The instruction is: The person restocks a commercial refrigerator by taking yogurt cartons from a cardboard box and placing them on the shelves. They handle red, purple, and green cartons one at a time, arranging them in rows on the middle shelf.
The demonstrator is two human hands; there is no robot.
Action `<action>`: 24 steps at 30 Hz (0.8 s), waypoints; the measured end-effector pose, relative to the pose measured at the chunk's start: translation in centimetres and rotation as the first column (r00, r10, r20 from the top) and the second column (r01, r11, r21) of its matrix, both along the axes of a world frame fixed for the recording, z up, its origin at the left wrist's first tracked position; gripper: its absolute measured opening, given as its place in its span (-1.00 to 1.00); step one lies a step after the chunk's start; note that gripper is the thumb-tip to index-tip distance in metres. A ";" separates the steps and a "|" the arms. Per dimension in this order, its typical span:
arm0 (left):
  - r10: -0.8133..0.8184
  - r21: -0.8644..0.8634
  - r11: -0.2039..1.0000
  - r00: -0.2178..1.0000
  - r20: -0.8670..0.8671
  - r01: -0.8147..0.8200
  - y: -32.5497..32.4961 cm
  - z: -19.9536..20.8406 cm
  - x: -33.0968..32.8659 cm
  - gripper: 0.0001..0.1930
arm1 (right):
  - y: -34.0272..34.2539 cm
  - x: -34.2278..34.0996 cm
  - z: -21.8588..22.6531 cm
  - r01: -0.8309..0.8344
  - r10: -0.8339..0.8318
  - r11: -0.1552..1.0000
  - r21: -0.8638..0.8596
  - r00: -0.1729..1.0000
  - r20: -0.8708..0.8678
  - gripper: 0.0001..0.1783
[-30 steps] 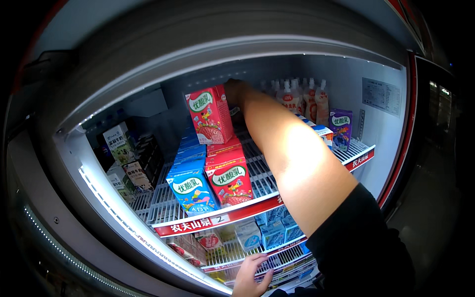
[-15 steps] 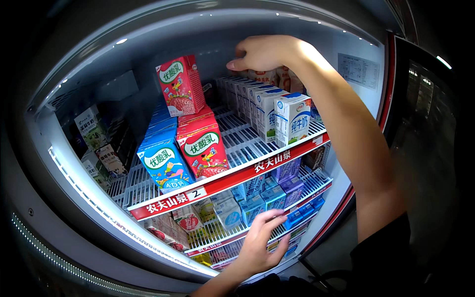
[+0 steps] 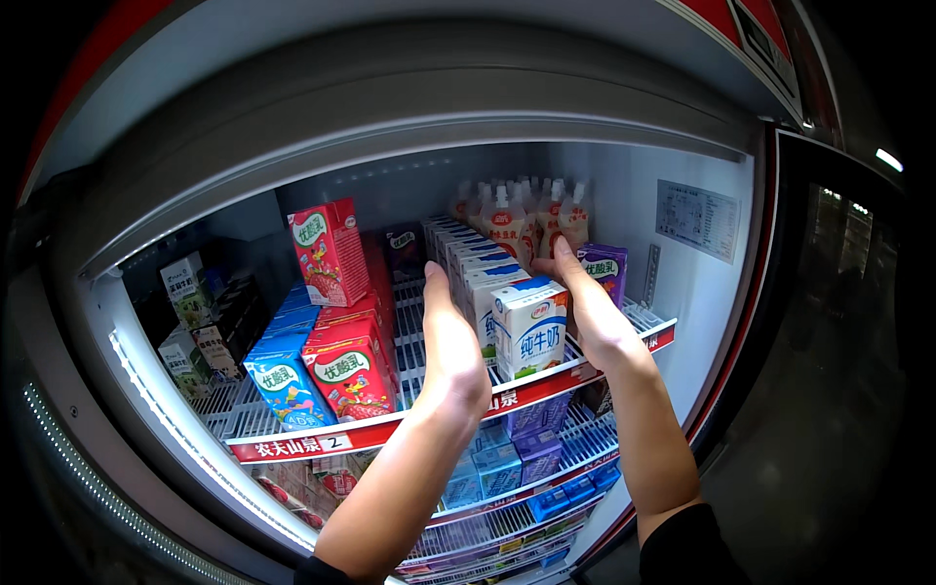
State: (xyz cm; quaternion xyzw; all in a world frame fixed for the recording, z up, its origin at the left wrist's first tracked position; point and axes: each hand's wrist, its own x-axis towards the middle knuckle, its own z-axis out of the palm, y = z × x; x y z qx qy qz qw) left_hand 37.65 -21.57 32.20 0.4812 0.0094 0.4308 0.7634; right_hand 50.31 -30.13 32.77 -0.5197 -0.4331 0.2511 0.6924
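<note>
Two rows of white milk cartons run back along the top shelf of a refrigerated cabinet, the front carton (image 3: 531,331) at the shelf's lip. On the left side of these rows is my left hand (image 3: 451,341), its fingers stretched forward and holding nothing. My right hand (image 3: 592,310) lies along the right side of the front cartons, fingers extended towards the back; whether it touches them is hard to tell. Behind it stand spouted pouches (image 3: 507,222). A purple carton (image 3: 606,268) is just right of its fingers.
Left on the same shelf are blue cartons (image 3: 285,382) and red cartons (image 3: 349,369), with one red carton (image 3: 328,255) stacked on top. Dark-and-white cartons (image 3: 190,292) stand farther left. A red-edged shelf strip (image 3: 390,426) crosses the front. Lower shelves hold purple cartons (image 3: 538,453).
My right hand has come down from above the back of the cartons to their right side. My left hand has risen from the lower shelves to their left. The view has tilted up.
</note>
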 end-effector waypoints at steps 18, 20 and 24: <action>0.017 -0.116 0.993 0.986 -0.164 -0.037 -1.3 0.2 4.5 -0.24 | 2.1 1.2 -1.5 -0.135 0.146 0.974 0.182 0.988 -0.049 -0.31; 0.024 -0.113 0.993 0.984 -0.178 -0.045 -1.3 0.2 4.3 -0.23 | 2.1 0.8 -1.3 -0.101 0.108 0.979 0.175 0.993 -0.035 -0.31; -0.089 -0.109 0.991 0.993 -0.083 0.080 -0.8 -0.3 4.8 -0.22 | 2.3 1.1 -0.8 0.016 -0.016 0.994 0.112 1.000 -0.004 -0.29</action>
